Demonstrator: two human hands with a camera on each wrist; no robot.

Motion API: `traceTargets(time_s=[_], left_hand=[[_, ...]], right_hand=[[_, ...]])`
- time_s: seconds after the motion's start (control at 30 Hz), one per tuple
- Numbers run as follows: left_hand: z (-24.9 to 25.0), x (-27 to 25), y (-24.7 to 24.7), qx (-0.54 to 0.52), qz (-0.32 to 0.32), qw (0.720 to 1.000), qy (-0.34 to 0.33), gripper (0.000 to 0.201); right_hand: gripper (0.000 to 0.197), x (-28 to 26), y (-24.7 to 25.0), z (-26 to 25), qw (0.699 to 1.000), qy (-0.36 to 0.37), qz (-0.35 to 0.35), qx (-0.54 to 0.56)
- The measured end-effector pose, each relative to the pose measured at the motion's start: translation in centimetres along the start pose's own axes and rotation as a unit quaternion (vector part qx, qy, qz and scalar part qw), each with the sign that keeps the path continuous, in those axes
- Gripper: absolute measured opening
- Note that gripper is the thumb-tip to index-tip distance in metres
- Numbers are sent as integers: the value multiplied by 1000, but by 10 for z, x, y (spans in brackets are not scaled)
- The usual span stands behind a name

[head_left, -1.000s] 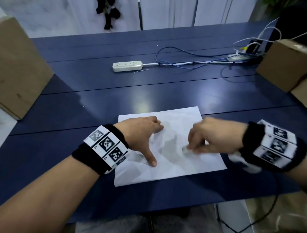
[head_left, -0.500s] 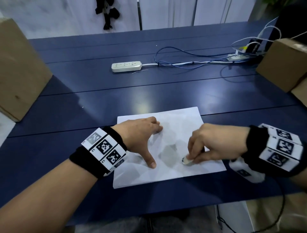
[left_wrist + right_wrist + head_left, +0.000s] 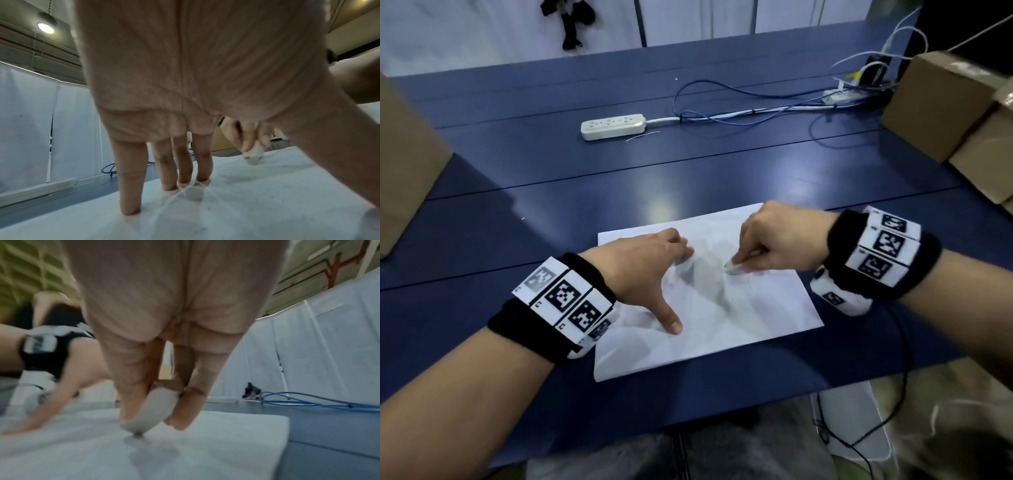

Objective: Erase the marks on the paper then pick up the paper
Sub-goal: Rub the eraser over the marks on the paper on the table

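Observation:
A white sheet of paper lies on the dark blue table near its front edge, creased and smudged grey in the middle. My left hand presses the paper flat, its straight fingers and spread thumb touching the sheet. My right hand pinches a small white eraser between thumb and fingers, its dirty tip on the paper. The eraser shows in the right wrist view and the eraser also in the left wrist view. Faint grey specks lie on the sheet.
A white power strip and blue cables lie across the far half of the table. Cardboard boxes stand at the left edge and the right edge. A black cable hangs off the front right.
My right hand has carried the eraser from the sheet's lower middle up toward its far side. The left hand has stayed pressed on the paper.

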State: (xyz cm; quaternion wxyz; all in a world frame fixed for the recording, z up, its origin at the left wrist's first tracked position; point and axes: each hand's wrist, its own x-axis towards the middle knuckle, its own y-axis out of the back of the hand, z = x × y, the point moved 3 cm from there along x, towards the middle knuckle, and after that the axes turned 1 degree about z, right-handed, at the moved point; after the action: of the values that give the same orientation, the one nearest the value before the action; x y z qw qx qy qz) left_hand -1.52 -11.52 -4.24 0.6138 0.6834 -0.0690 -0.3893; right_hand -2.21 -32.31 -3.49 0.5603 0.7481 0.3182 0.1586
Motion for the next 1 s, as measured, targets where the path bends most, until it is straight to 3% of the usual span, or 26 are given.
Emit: traceTargets(time_s=[0.1, 0.23, 0.27, 0.43, 0.5, 0.63, 0.83, 0.9, 1.0], left_hand=[[-1, 1, 0, -4, -2, 1000, 1, 127], [-4, 0, -2, -16, -1, 1000, 1, 127], [-4, 0, -2, -15, -2, 1000, 1, 127], [-2, 0, 0, -7, -5, 1000, 4, 125], [-3, -1, 0, -11, -5, 1000, 8, 126], [-4, 0, -2, -18, -4, 1000, 6, 127], [-1, 1, -1, -6, -6, 1000, 8, 127], [-2, 1, 0, -6, -7, 1000, 9, 128], [-2, 2, -1, -6, -7, 1000, 7, 127]], right_hand=[[32, -4, -3, -1, 1000, 3, -4, -11], [21, -29, -21, -32, 987, 80, -138, 35], [19, -25, -20, -29, 986, 77, -138, 43], [32, 7, 3, 9, 1000, -8, -4, -17], [37, -3, -1, 2, 999, 13, -26, -14], [18, -33, -16, -26, 985, 75, -151, 43], [25, 0, 2, 7, 1000, -12, -13, -13], [25, -8, -3, -2, 999, 13, -35, -35], [18, -31, -15, -28, 989, 81, -120, 8]])
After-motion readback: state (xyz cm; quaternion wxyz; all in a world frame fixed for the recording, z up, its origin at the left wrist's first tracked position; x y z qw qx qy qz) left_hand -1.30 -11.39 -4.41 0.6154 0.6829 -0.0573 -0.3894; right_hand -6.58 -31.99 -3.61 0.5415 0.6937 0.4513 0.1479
